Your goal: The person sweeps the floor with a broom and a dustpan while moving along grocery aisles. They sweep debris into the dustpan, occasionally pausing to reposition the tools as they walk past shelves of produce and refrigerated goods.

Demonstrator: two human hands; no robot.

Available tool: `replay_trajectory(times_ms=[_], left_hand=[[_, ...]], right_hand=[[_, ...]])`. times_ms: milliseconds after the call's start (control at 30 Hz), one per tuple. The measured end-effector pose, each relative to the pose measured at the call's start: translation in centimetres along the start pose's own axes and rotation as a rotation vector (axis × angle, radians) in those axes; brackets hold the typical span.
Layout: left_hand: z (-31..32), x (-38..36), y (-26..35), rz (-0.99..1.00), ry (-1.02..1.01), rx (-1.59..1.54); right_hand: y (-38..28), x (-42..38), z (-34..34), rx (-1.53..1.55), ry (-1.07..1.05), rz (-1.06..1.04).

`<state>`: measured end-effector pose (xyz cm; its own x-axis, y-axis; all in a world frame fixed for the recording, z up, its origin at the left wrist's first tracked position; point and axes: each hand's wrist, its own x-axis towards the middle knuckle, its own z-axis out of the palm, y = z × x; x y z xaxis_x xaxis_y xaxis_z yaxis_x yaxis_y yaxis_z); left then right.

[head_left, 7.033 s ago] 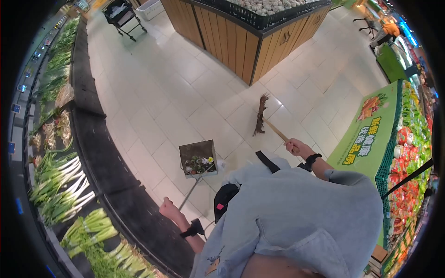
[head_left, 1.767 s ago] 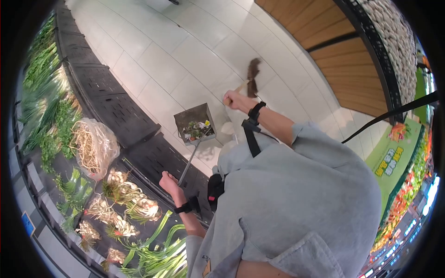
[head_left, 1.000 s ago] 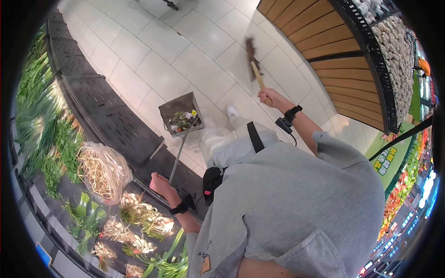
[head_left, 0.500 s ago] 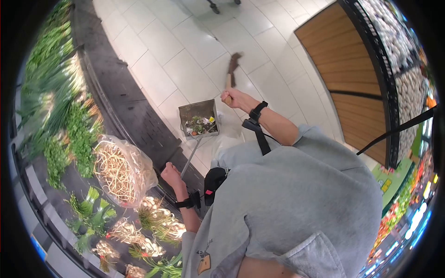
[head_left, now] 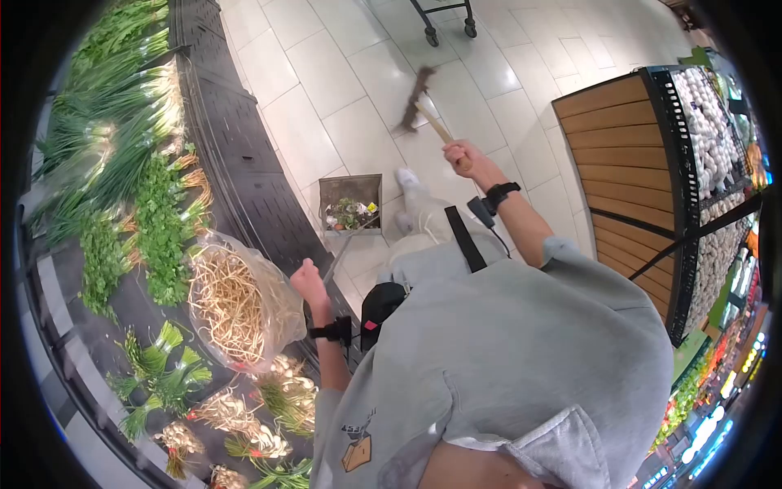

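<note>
My right hand [head_left: 470, 160] is wrapped around the light wooden handle of a broom [head_left: 435, 124]. Its brown bristle head, a little blurred, rests on or just above the floor tiles ahead of me. Closed on the thin metal handle of a long-handled dustpan [head_left: 327, 189] is my left hand [head_left: 308, 283]. The boxy pan stands on the floor at the foot of the produce stand, left of my shoes. Scraps [head_left: 352, 213] of leaves, pale bits and a yellow piece lie inside it.
On my left runs a produce stand [head_left: 244, 155] with green bunches [head_left: 159, 236] and a plastic bag of pale, stringy roots [head_left: 232, 301]. A wood-panelled display [head_left: 617, 151] with garlic bulbs [head_left: 702, 122] stands on the right. Cart wheels [head_left: 432, 37] show at the top.
My right hand has moved the broom forward and to the right, and its head has turned. The dustpan stays beside the stand in my left hand. The camera view has shifted, showing more of the cart.
</note>
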<state>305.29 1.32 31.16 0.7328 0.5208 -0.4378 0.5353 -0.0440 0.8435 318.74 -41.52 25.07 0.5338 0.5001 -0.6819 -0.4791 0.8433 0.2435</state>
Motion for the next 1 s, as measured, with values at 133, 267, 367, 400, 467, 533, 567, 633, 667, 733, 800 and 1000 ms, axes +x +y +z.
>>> replay_trajectory(times_ms=[133, 267, 367, 400, 467, 533, 567, 633, 667, 733, 800, 1000], left_hand=[[0.9, 7.1, 1.7, -0.096, 0.033, -0.037], [3.2, 13.0, 4.4, -0.214, 0.045, -0.091], [4.6, 16.9, 4.7, -0.145, 0.029, -0.040], [5.0, 18.0, 5.5, -0.152, 0.046, -0.021], [5.7, 20.0, 7.2, -0.258, -0.048, -0.007], [6.6, 23.2, 8.2, -0.284, -0.099, 0.029], [6.9, 24.4, 8.2, -0.318, -0.159, 0.058], [7.6, 27.3, 9.0, -0.347, -0.220, 0.066], [8.4, 28.6, 10.0, -0.366, -0.230, 0.101], [9.8, 31.3, 11.3, -0.391, -0.248, 0.133], [10.6, 33.7, 11.9, -0.367, -0.229, 0.073], [12.3, 39.4, 15.1, -0.372, -0.189, -0.044]], right_hand=[[-2.4, 1.5, 2.4, 0.153, 0.088, -0.030], [-4.6, 8.6, 4.7, 0.345, 0.234, -0.129], [-2.7, 10.8, 10.8, -0.422, 0.381, -0.357], [-1.4, 10.0, 13.5, -0.813, 0.438, -0.474], [0.2, 9.1, 18.1, -1.620, 0.470, -0.674], [-0.5, 10.6, 19.8, -2.090, 0.488, -0.871], [-2.0, 12.3, 18.6, -1.943, 0.443, -0.819], [-6.3, 17.0, 15.1, -1.190, 0.325, -0.593], [-8.3, 19.0, 14.0, -0.795, 0.253, -0.498], [-10.9, 20.8, 12.4, -0.467, 0.134, -0.421], [-11.7, 21.4, 12.6, -0.399, 0.133, -0.401], [-7.4, 19.9, 19.9, -1.751, 0.544, -0.657]])
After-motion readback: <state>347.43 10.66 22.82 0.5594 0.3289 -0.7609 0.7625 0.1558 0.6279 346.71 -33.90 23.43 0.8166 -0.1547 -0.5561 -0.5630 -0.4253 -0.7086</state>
